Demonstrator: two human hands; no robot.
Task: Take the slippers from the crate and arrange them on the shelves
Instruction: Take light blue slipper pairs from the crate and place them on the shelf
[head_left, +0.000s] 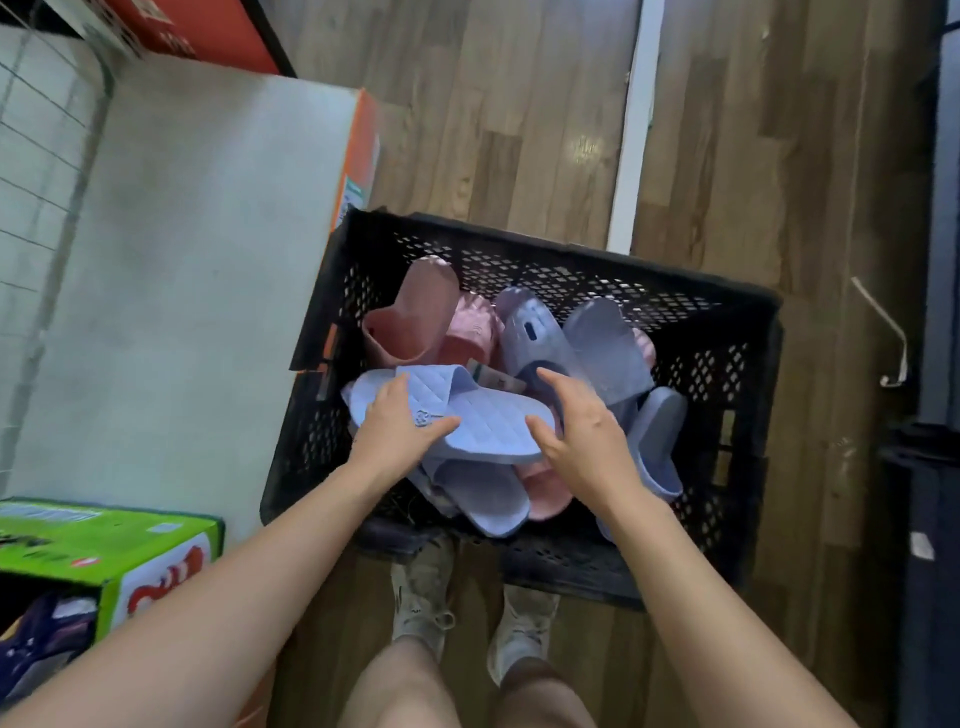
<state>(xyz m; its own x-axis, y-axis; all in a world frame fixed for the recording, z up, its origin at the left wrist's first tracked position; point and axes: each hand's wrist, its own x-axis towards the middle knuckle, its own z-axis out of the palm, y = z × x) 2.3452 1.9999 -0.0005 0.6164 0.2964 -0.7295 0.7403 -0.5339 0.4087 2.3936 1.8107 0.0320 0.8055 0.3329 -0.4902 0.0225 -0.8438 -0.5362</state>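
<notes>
A black perforated crate (717, 332) stands on the wooden floor and holds several slippers, pale blue and pink. On top lies a quilted pale blue slipper (488, 415). My left hand (397, 423) rests on its strap end, thumb over the sole. My right hand (582, 434) touches the heel end of the same slipper, fingers spread. A second quilted blue slipper (488, 493) lies under it. A pink slipper (415, 317) stands against the far left wall, and smoother blue slippers (587, 338) fill the right side.
A white shelf top (197, 270) with an orange edge runs along the left of the crate. A green cardboard box (104, 540) sits at the lower left. My feet in pale shoes (421, 597) stand at the crate's near wall. A dark fixture (935, 364) borders the right.
</notes>
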